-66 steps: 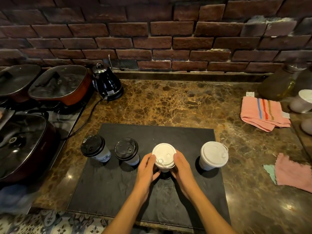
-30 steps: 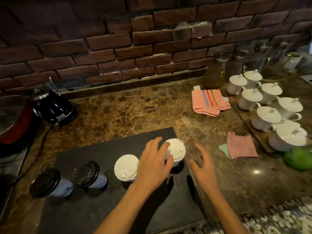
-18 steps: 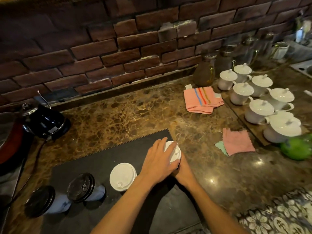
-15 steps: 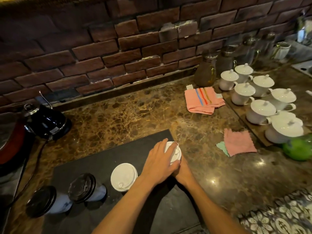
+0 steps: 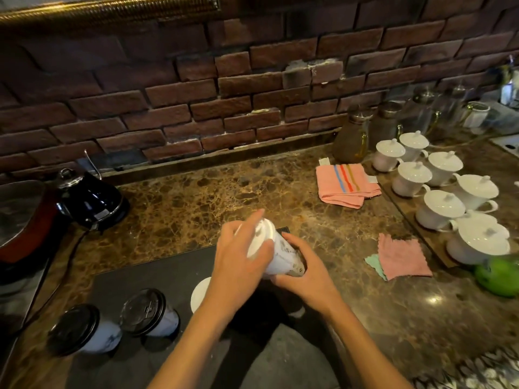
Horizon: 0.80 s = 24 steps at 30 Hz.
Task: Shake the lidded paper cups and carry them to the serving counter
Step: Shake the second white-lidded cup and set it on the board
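Observation:
A white-lidded paper cup [image 5: 280, 254] is lifted off the counter and tilted, its lid pointing up and left. My left hand [image 5: 238, 259] covers the lid and my right hand [image 5: 306, 270] grips the base. Both are shut on this cup. On the dark mat [image 5: 134, 282] a second white-lidded cup [image 5: 200, 293] stands half hidden behind my left forearm. Two black-lidded cups [image 5: 146, 311] [image 5: 75, 328] stand further left on the mat.
A black kettle [image 5: 90, 200] and a red pan [image 5: 25, 217] sit at the left. A striped pink towel [image 5: 344, 185], pink cloth [image 5: 401, 256], several white lidded teacups [image 5: 441, 203] on a wooden tray, glass jars [image 5: 351, 138] and a green object [image 5: 500, 275] fill the right side.
The right-hand white-lidded cup stood on the mat under both hands. Now it is raised off the mat and tipped sideways between them.

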Tool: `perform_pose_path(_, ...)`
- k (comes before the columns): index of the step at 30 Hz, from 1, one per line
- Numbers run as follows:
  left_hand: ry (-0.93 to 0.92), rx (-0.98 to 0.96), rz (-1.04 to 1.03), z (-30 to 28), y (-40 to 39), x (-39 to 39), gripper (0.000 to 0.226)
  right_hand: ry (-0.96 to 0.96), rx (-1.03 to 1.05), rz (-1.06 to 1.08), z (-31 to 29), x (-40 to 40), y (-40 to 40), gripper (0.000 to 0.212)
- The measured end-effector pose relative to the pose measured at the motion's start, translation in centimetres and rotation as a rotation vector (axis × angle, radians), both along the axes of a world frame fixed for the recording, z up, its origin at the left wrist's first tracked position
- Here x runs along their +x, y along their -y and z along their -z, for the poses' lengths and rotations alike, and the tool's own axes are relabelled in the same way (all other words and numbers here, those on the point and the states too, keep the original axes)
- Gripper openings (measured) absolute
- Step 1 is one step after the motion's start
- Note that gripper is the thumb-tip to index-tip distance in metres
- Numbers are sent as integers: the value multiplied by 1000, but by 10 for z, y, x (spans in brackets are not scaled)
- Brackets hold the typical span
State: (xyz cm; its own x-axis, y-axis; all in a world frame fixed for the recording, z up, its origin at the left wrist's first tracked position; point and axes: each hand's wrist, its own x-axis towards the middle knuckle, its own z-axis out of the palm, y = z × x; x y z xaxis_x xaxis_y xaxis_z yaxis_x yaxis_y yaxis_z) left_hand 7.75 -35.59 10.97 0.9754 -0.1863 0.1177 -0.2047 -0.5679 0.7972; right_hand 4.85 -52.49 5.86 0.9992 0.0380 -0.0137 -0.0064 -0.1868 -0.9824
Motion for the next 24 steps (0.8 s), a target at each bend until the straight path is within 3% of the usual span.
perform_pose_path(4,-112,-297,-61,-33,-31,-10,32,221,-121,-27,-41,-9,-2,74)
perform_pose_path(6,-154,-416,-99,-38,-40,-19,26,321,-245,-137,-56,-13,-2,76)
perform_pose_path(10,-195,-633,-203,-43,-45,-40,26,511,-814,-381,-82,-23,1,92)
perform_pose_path(11,-207,-678,-196,-44,-46,-45,33,541,-859,-394,-87,-26,0,92)
perform_pose_path(15,-177,-712,-187,-48,-51,-62,50,475,-623,-366,-99,-34,-8,87)
perform_pose_path(21,-131,-703,-219,-50,-63,-66,51,-22,-158,-309,-110,-34,-28,75)
perform_pose_path(24,-113,-673,-198,-51,-65,-59,47,-132,-21,-338,-117,-32,-33,65)
